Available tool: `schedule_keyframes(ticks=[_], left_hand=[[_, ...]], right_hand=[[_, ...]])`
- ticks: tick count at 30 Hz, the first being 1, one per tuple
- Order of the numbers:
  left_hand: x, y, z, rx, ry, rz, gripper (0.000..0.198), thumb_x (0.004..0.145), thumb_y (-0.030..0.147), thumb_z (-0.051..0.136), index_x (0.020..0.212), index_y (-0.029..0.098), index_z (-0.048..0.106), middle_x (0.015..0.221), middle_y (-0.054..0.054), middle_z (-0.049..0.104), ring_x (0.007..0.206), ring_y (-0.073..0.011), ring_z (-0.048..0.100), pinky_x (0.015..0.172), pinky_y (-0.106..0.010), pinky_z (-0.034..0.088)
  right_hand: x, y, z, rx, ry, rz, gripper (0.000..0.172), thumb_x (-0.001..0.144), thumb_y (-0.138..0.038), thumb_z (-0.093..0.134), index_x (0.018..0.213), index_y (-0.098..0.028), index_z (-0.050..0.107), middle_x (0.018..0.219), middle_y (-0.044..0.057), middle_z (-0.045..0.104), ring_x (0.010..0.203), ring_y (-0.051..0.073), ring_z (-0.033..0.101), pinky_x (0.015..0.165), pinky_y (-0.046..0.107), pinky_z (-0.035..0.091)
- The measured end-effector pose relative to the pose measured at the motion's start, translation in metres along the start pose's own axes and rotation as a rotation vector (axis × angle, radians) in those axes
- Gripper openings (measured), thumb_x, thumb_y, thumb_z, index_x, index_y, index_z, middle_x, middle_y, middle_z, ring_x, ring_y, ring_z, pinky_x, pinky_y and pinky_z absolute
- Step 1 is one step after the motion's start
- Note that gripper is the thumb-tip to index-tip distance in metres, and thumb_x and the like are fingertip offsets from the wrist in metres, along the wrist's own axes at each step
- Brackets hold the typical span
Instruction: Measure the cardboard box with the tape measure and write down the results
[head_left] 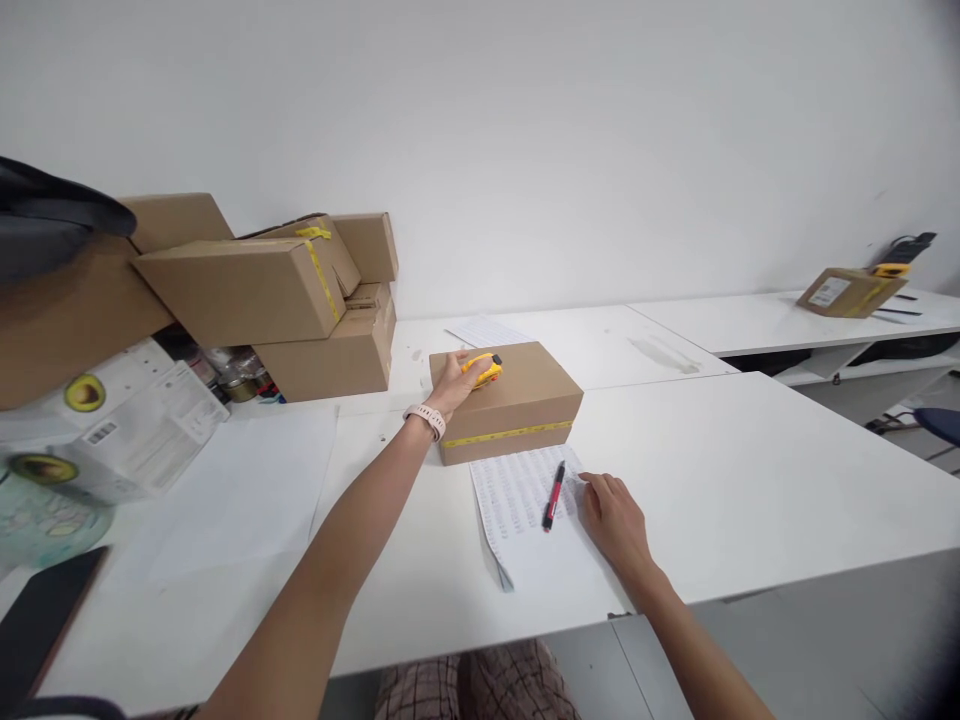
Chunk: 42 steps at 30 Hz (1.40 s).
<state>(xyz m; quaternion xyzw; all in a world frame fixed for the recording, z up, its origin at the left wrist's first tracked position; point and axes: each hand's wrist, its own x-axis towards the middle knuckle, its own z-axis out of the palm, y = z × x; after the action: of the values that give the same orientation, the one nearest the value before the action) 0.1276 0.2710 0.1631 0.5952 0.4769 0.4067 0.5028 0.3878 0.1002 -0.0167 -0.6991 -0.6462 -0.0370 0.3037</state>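
Note:
A closed cardboard box [525, 385] sits on the white table, with a yellow strip marked like a ruler [510, 435] along its near side. My left hand [452, 385], wearing a watch with a pale band, is closed around a yellow tape measure [487, 370] on top of this box. In front of the box lie printed sheets [517, 500] with columns of text, one corner curled up. A red and black pen [554, 496] rests on them. My right hand [613, 515] lies at the sheets' right edge, fingers loosely bent and holding nothing.
Several cardboard boxes [240, 290] are stacked at the left by the wall. Nearer stands a white carton with avocado pictures [112, 425], beside a blank white sheet [247, 490]. Another small box [847, 292] sits on the far right table. More paper [491, 331] lies behind the middle box.

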Motion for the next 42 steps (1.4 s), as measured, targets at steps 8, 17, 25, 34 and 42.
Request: schedule_keyframes(ticks=[8,17,25,34,42], left_hand=[[0.003,-0.005,0.002,-0.010,0.058,0.019,0.074,0.079,0.063,0.072,0.133,0.022,0.043,0.136,-0.017,0.059,0.126,-0.0286,0.061,0.105,-0.041,0.047],[-0.003,0.002,0.008,0.120,0.116,0.021,0.074,0.077,0.064,0.071,0.131,0.021,0.045,0.136,-0.017,0.058,0.124,-0.0298,0.059,0.098,-0.039,0.048],[-0.003,0.010,0.016,0.200,0.175,0.006,0.069,0.074,0.062,0.072,0.123,0.020,0.047,0.132,-0.017,0.058,0.127,-0.0305,0.055,0.098,-0.036,0.044],[-0.009,0.007,0.015,0.125,0.173,0.051,0.068,0.077,0.057,0.074,0.125,0.019,0.044,0.132,-0.020,0.059,0.125,-0.0319,0.059,0.102,-0.041,0.045],[-0.006,0.000,0.009,-0.001,0.083,-0.014,0.077,0.075,0.062,0.077,0.131,0.023,0.042,0.137,-0.020,0.059,0.127,-0.0334,0.058,0.108,-0.048,0.042]], right_hand=[[0.000,-0.003,-0.004,-0.047,-0.053,-0.008,0.029,0.098,-0.021,0.038,0.108,-0.021,0.066,0.096,0.009,0.067,0.095,0.026,0.059,0.077,0.036,0.046],[0.002,-0.005,-0.006,0.083,-0.066,0.175,0.043,0.096,-0.029,0.039,0.131,-0.015,0.060,0.132,0.016,0.065,0.123,0.035,0.053,0.100,0.048,0.039],[0.007,-0.014,-0.016,0.159,-0.152,0.245,0.047,0.093,-0.024,0.040,0.133,-0.010,0.060,0.132,0.014,0.067,0.125,0.034,0.052,0.105,0.047,0.038],[0.009,-0.010,-0.009,0.190,-0.113,0.203,0.044,0.091,-0.026,0.040,0.124,-0.011,0.064,0.126,0.015,0.069,0.119,0.034,0.055,0.102,0.046,0.042],[0.016,-0.002,-0.016,0.402,0.057,0.308,0.053,0.091,-0.053,0.045,0.128,-0.018,0.063,0.131,0.016,0.066,0.123,0.034,0.055,0.098,0.048,0.046]])
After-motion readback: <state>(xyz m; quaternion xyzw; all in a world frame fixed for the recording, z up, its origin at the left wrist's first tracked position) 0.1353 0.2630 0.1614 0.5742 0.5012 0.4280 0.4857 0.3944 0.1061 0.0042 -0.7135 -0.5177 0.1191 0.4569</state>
